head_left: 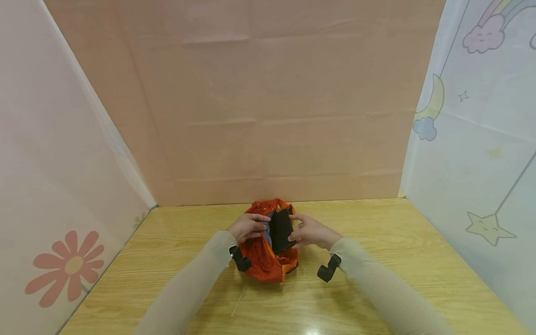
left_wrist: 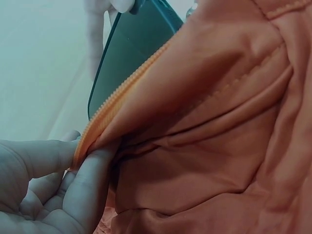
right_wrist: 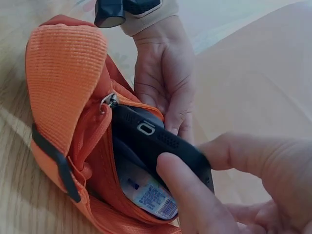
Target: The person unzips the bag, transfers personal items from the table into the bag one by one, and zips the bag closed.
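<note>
An orange-red bag [head_left: 261, 263] lies on the table with its zipped opening spread. A black phone [head_left: 281, 231] stands partly inside that opening; its end with a charging port and small speaker holes shows in the right wrist view. My right hand [head_left: 311, 231] grips the phone between thumb and fingers at its outer end. My left hand [head_left: 247, 226] pinches the zipper edge [left_wrist: 109, 109] of the bag, thumb on one side and fingers on the other. Within the bag, beside the phone, lies a pack with a printed label [right_wrist: 153, 197].
The wooden table [head_left: 356, 288] runs back to a plain orange-pink cloth wall [head_left: 268, 102]. Patterned cloth walls stand left and right. A wide orange strap [right_wrist: 66, 78] with a black buckle [right_wrist: 56, 163] loops along the bag's side.
</note>
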A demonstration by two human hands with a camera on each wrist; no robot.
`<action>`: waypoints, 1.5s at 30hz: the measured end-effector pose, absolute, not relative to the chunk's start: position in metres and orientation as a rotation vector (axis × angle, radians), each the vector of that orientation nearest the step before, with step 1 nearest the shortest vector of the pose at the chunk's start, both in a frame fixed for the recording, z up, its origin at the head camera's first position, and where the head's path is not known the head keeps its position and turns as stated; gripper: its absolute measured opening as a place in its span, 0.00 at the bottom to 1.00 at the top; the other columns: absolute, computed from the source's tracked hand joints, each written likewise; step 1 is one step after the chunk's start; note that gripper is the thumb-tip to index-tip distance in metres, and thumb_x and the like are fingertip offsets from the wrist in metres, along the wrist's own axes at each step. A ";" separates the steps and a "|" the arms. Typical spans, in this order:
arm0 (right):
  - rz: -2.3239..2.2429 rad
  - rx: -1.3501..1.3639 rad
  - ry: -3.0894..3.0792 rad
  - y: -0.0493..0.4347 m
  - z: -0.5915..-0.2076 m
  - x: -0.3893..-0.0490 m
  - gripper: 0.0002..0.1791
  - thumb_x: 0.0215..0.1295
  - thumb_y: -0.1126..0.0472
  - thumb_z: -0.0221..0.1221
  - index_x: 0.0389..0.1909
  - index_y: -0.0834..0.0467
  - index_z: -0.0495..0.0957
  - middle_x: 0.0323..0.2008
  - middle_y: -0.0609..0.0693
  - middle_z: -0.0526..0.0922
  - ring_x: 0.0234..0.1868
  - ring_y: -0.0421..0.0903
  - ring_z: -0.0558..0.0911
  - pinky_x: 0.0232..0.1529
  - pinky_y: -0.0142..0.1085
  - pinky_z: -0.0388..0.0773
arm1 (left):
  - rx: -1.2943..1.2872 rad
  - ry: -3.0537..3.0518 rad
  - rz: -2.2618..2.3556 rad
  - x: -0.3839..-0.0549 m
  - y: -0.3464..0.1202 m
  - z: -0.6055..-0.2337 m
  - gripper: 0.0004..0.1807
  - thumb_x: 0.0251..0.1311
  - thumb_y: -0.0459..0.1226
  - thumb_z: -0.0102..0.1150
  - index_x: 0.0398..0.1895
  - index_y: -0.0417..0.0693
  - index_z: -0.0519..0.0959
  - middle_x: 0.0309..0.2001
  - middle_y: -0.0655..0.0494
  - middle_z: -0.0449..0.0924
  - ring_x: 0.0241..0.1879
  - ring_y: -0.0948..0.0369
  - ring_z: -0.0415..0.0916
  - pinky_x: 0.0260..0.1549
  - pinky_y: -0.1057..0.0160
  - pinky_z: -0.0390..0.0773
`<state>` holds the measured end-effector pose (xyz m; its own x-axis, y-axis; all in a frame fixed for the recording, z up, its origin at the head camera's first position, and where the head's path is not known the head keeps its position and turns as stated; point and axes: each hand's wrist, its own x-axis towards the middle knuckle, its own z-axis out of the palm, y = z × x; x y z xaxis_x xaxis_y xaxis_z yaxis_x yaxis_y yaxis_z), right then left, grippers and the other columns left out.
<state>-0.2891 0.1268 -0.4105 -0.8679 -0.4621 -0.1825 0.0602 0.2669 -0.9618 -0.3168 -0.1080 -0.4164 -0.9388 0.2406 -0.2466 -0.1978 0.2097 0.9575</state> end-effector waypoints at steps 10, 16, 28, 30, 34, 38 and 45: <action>-1.615 -0.291 2.188 0.113 -0.409 -0.290 0.45 0.57 0.74 0.58 0.75 0.64 0.48 0.34 0.60 0.77 0.24 0.44 0.76 0.37 0.44 0.84 | 0.078 2.154 1.782 -0.317 -0.109 -0.416 0.17 0.64 0.26 0.54 0.56 0.40 0.79 0.47 0.48 0.79 0.31 0.62 0.77 0.31 0.66 0.80; -1.635 -0.285 2.163 0.109 -0.409 -0.289 0.45 0.58 0.74 0.58 0.75 0.63 0.48 0.36 0.61 0.77 0.28 0.45 0.80 0.37 0.42 0.84 | 0.069 2.150 1.780 -0.318 -0.108 -0.416 0.18 0.64 0.26 0.54 0.57 0.40 0.79 0.44 0.50 0.79 0.33 0.62 0.77 0.32 0.65 0.80; -1.595 -0.321 2.200 0.100 -0.415 -0.286 0.45 0.56 0.75 0.59 0.75 0.65 0.49 0.32 0.61 0.79 0.23 0.44 0.77 0.33 0.40 0.84 | 0.141 2.150 1.767 -0.314 -0.108 -0.411 0.17 0.63 0.26 0.56 0.55 0.42 0.80 0.40 0.52 0.78 0.32 0.62 0.77 0.36 0.64 0.81; -1.585 -0.329 2.193 0.098 -0.416 -0.286 0.45 0.56 0.75 0.59 0.74 0.66 0.49 0.34 0.63 0.80 0.22 0.44 0.78 0.32 0.40 0.84 | 0.177 2.147 1.763 -0.312 -0.107 -0.410 0.17 0.63 0.27 0.56 0.54 0.43 0.81 0.40 0.52 0.78 0.32 0.62 0.77 0.36 0.64 0.81; -1.571 -0.327 2.163 0.092 -0.419 -0.285 0.46 0.55 0.76 0.60 0.75 0.65 0.49 0.44 0.66 0.77 0.22 0.44 0.78 0.31 0.38 0.83 | 0.213 2.138 1.753 -0.313 -0.103 -0.409 0.17 0.63 0.27 0.55 0.55 0.41 0.80 0.44 0.50 0.79 0.34 0.64 0.79 0.38 0.63 0.82; -1.575 -0.317 2.154 0.091 -0.420 -0.285 0.45 0.57 0.74 0.61 0.75 0.64 0.51 0.41 0.63 0.77 0.21 0.43 0.77 0.30 0.36 0.83 | 0.164 2.162 1.740 -0.316 -0.102 -0.411 0.19 0.64 0.27 0.54 0.58 0.40 0.78 0.48 0.48 0.79 0.34 0.63 0.80 0.38 0.62 0.82; -1.510 -0.439 2.150 0.101 -0.418 -0.284 0.45 0.57 0.74 0.63 0.74 0.65 0.52 0.30 0.55 0.78 0.28 0.44 0.81 0.37 0.39 0.83 | 0.135 2.162 1.741 -0.318 -0.103 -0.412 0.19 0.64 0.27 0.54 0.58 0.42 0.78 0.43 0.52 0.78 0.33 0.63 0.79 0.37 0.63 0.81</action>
<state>-0.2842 0.1008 -0.4176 -0.8367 -0.5117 -0.1952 0.0099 0.3423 -0.9396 -0.3178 -0.1031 -0.4121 -0.9307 0.2947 -0.2167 -0.1489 0.2359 0.9603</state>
